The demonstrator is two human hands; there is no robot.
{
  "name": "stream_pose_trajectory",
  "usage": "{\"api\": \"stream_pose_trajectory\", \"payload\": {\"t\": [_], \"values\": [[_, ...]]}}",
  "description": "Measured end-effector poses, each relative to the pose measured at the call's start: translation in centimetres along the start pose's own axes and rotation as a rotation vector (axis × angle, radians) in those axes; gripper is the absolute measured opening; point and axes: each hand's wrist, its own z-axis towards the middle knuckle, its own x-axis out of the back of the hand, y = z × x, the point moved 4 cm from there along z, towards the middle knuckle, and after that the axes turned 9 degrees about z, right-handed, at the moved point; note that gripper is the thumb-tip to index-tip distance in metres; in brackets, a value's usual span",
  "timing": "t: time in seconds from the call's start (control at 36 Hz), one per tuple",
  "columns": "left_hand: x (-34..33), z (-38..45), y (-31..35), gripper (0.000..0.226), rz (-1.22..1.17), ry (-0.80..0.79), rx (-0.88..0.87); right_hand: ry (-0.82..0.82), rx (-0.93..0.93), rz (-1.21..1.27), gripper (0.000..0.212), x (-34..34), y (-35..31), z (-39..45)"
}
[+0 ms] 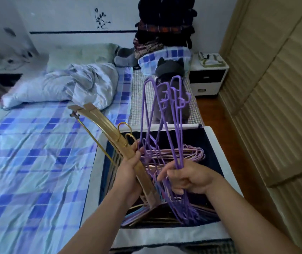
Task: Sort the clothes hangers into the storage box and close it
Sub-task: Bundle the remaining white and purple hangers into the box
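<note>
The left hand [128, 169] grips a bundle of wooden hangers [99, 121]; the right hand [188, 180] grips purple hangers [162, 114], both above the open box [214, 143] on the bed [27, 153]. More hangers [188, 153] lie inside.

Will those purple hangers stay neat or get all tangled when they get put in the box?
Probably tangle: the purple hangers are thin wire with hooks and notches, already splayed at different angles in the right hand. They look light, since one hand's grip lifts the bunch. They seem springy rather than floppy, holding their shape upright.
</note>
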Motion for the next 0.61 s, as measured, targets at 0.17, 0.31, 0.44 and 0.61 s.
{"api": "stream_pose_trajectory", "payload": {"t": [0.17, 0.31, 0.44, 0.61], "values": [[-1.0, 0.7, 0.0, 0.041, -0.072, -0.054, 0.030, -0.047, -0.053, -0.074, 0.032, -1.4, -1.4, 1.1], [-0.7, 1.0, 1.1, 0.034, -0.008, 0.050, -0.069, 0.097, 0.172, -0.134, 0.045, -2.9, -3.5, 0.8], [-0.7, 1.2, 1.8, 0.021, 0.127, 0.095, -0.132, 0.323, 0.447, 0.013, 0.047, -3.8, -4.3, 0.3], [0.3, 1.9, 1.4, 0.012, 0.183, 0.234, -0.124, 0.676, 0.573, -0.225, 0.028, -4.5, -4.1, 1.0]]}}
